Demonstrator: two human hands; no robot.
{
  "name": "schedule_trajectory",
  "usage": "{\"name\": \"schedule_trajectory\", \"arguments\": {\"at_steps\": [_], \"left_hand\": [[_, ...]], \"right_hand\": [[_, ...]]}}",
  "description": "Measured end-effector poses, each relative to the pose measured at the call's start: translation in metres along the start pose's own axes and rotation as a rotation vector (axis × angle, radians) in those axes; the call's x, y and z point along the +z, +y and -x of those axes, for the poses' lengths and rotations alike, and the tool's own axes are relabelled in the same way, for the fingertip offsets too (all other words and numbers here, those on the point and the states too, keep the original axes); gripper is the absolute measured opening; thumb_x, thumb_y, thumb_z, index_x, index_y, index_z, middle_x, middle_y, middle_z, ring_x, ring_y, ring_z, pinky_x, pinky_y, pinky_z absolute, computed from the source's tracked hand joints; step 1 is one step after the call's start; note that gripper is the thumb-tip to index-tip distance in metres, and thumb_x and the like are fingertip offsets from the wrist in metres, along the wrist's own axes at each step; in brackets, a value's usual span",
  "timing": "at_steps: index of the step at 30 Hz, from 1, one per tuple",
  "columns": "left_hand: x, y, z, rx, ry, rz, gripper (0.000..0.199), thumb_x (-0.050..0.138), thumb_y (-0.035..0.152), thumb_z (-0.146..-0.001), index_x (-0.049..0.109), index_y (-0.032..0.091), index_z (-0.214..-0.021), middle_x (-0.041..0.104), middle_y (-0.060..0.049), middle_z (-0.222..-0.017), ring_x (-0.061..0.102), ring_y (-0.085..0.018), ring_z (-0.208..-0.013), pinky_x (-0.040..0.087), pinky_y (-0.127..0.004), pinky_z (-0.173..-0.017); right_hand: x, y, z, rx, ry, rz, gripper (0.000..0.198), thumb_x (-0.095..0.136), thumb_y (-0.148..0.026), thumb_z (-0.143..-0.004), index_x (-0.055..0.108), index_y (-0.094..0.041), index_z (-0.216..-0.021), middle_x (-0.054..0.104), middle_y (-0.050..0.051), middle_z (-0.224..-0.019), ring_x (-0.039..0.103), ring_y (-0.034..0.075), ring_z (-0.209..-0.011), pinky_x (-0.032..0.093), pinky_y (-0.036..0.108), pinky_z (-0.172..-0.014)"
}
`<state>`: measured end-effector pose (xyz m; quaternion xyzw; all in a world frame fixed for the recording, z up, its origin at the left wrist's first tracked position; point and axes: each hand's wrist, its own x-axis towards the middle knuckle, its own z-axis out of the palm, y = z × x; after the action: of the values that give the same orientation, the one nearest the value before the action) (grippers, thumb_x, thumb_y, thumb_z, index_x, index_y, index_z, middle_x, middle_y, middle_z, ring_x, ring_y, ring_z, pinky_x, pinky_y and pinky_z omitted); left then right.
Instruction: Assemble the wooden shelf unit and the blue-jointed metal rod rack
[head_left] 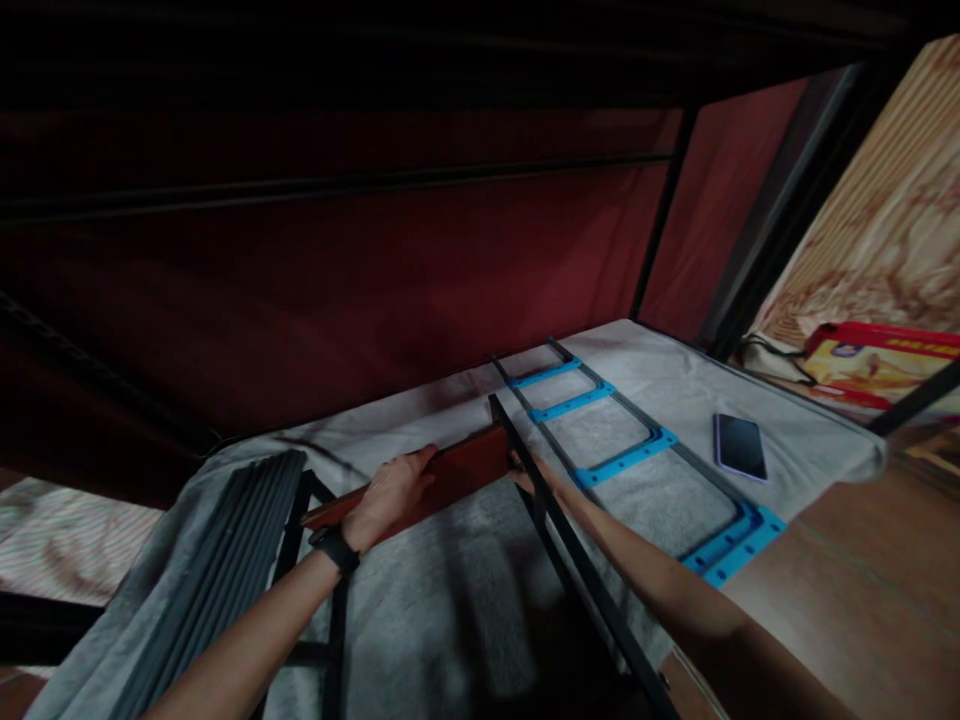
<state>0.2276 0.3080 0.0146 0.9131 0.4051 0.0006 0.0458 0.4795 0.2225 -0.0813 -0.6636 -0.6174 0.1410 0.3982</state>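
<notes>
A reddish-brown wooden board [465, 470] is raised at a slant above the grey cloth, its right end meeting a black metal frame [570, 535]. My left hand [391, 492], with a dark watch at the wrist, is closed over the board's upper edge near its middle. At the right end of the board, my right hand [541, 474] is at the frame, its fingers curled in and partly hidden behind the bar. Another black metal frame [337, 610] stands at the left, below the board's left end.
A bundle of grey tubes [232, 560] lies at the left on the grey cloth [645, 370]. To the right are a rack with blue crosspieces [622, 465] and a phone [740, 446]. A dark red panel [375, 300] closes the back; dark beams hang overhead.
</notes>
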Motion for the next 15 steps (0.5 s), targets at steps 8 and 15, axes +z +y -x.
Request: {"name": "schedule_trajectory", "arguments": {"at_steps": [8, 15], "left_hand": [[-0.003, 0.006, -0.001, -0.071, 0.007, 0.034, 0.044, 0.046, 0.021, -0.091, 0.052, 0.018, -0.135, 0.072, -0.013, -0.110, 0.068, -0.028, -0.103, 0.048, -0.036, -0.086], [0.004, -0.004, 0.007, -0.055, 0.024, 0.066, 0.047, 0.048, 0.022, -0.091, 0.052, 0.019, -0.137, 0.070, -0.012, -0.120, 0.068, -0.027, -0.106, 0.047, -0.035, -0.089]], "right_hand": [[-0.004, -0.007, -0.015, 0.104, -0.263, 0.013, 0.034, 0.054, -0.043, -0.091, 0.069, -0.025, -0.117, 0.074, 0.008, -0.093, 0.069, 0.027, -0.089, 0.056, 0.039, -0.078], [-0.015, -0.024, -0.025, 0.168, -0.480, 0.102, 0.040, 0.059, -0.054, -0.086, 0.070, -0.018, -0.073, 0.054, 0.000, -0.049, 0.060, 0.020, -0.059, 0.053, 0.033, -0.063]]}}
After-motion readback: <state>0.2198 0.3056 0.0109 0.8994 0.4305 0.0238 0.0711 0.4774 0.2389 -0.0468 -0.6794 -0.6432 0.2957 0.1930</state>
